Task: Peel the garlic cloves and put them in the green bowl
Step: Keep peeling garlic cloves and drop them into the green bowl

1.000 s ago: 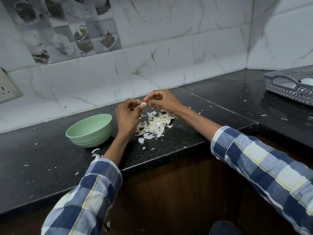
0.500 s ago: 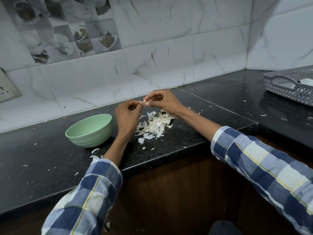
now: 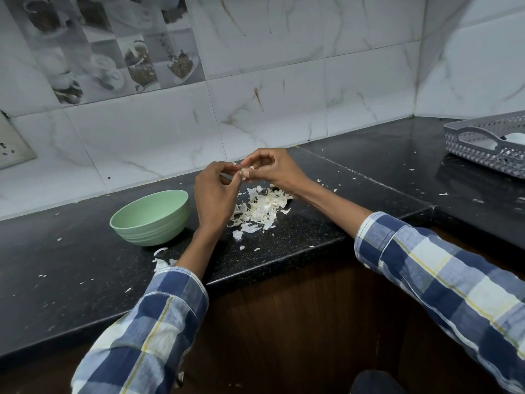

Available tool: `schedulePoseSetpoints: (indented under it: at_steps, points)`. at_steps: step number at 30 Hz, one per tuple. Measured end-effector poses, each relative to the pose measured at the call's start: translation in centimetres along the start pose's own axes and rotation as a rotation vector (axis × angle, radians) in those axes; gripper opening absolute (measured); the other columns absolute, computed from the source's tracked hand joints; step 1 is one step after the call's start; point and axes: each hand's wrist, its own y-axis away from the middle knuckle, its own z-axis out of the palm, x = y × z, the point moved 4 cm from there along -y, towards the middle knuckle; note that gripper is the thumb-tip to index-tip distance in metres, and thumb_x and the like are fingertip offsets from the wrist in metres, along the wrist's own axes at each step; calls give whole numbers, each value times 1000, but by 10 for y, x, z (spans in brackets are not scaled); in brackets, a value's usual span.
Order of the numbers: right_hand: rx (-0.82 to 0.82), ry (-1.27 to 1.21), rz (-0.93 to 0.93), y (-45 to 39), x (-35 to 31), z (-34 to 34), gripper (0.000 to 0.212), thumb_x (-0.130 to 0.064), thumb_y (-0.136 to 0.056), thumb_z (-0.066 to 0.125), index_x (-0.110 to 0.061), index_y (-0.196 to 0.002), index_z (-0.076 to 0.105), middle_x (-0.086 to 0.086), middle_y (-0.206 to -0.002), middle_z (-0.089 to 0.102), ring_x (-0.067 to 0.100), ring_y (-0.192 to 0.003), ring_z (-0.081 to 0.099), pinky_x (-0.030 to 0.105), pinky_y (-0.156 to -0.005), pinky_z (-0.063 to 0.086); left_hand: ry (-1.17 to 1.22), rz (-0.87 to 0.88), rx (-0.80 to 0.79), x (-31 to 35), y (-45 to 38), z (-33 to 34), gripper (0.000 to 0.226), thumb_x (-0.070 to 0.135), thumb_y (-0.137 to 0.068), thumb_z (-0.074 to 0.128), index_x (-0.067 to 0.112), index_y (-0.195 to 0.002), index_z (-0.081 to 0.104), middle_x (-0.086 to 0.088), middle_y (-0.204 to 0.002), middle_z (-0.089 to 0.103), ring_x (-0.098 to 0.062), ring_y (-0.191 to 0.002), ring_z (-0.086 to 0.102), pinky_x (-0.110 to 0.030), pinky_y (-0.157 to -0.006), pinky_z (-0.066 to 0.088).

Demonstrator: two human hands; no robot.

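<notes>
My left hand (image 3: 215, 194) and my right hand (image 3: 272, 169) meet fingertip to fingertip above the black counter, both pinching one small pale garlic clove (image 3: 245, 169). The clove is mostly hidden by the fingers. Just below the hands lies a heap of white garlic skins (image 3: 260, 209). The green bowl (image 3: 150, 217) stands on the counter to the left of my left hand; its inside is not visible from here.
A grey perforated basket (image 3: 488, 146) holding something white sits at the far right. Loose skin flakes (image 3: 162, 260) are scattered over the black counter (image 3: 71, 265). A wall socket (image 3: 11, 143) is at the left edge. The counter's front edge runs under my forearms.
The hands have stayed together over the skin heap, with the fingers working slightly on the clove. The bowl has not moved.
</notes>
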Motion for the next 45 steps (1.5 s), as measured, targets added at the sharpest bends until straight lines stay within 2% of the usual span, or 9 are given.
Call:
schedulePoseSetpoints:
  at_steps: [6, 14, 20, 22, 26, 29, 32, 37, 45]
  points:
    - [23, 10, 27, 1, 1, -1, 31, -3, -82, 84, 13, -105, 70, 12, -92, 76, 18, -80, 76, 25, -73, 61, -17, 32, -9, 3, 1, 1, 19, 45, -91, 76, 29, -99, 80, 14, -84, 75, 0, -74, 68, -34, -68, 60]
    - [25, 223, -27, -2, 5, 0, 21, -12, -81, 88, -4, -95, 75, 12, -89, 77, 25, -81, 75, 43, -79, 65, -182, 104, 11, 13, 7, -3, 9, 39, -93, 75, 31, -94, 79, 17, -75, 71, 6, -68, 65, -20, -57, 48]
    - [12, 275, -51, -4, 6, 1, 17, -15, -78, 87, -10, -91, 77, 4, -83, 77, 16, -76, 73, 44, -78, 64, -200, 151, 20, 14, 8, -3, 9, 27, -92, 76, 18, -92, 79, 9, -77, 74, -5, -68, 68, -24, -61, 53]
    - [7, 262, -68, -3, 4, 2, 19, -15, -78, 88, -11, -92, 77, 4, -84, 77, 16, -77, 73, 41, -77, 64, -168, 151, 19, 13, 8, -2, 7, 24, -91, 76, 17, -90, 78, 10, -74, 71, -1, -67, 66, -18, -61, 52]
    - [-15, 225, -94, -3, 1, 5, 23, -17, -79, 89, -12, -98, 75, 7, -88, 77, 20, -82, 75, 40, -79, 65, -49, 66, 28, 6, 6, 1, 3, 23, -86, 76, 21, -84, 74, 15, -69, 68, 2, -64, 65, -9, -58, 47]
    - [-42, 193, -80, -2, 1, 6, 23, -18, -82, 88, -11, -101, 75, 9, -92, 77, 28, -87, 76, 48, -81, 64, 92, -49, 16, 0, 4, 4, 7, 23, -85, 77, 18, -82, 74, 7, -69, 72, -2, -65, 69, -16, -60, 52]
    - [-61, 155, -78, -1, 1, 6, 19, -13, -87, 83, -7, -104, 74, 9, -94, 77, 26, -89, 75, 44, -83, 65, 284, -193, -70, -7, 2, 9, 9, 19, -91, 74, 11, -88, 76, -4, -73, 77, -21, -66, 77, -31, -62, 63]
    - [-58, 109, -46, -1, -3, 7, 20, -7, -91, 77, 0, -107, 69, 17, -101, 73, 22, -90, 72, 35, -85, 62, 516, -374, -161, -12, -1, 14, 12, 8, -101, 66, -1, -94, 70, -13, -75, 76, -23, -65, 73, -28, -60, 60]
    - [10, -137, 68, -1, -2, 4, 19, 1, -93, 71, 6, -110, 64, 20, -98, 71, 23, -83, 73, 30, -79, 63, 428, -362, -218, -13, 4, 19, 22, 16, -111, 42, 11, -96, 57, -8, -84, 67, -22, -66, 70, -30, -50, 53]
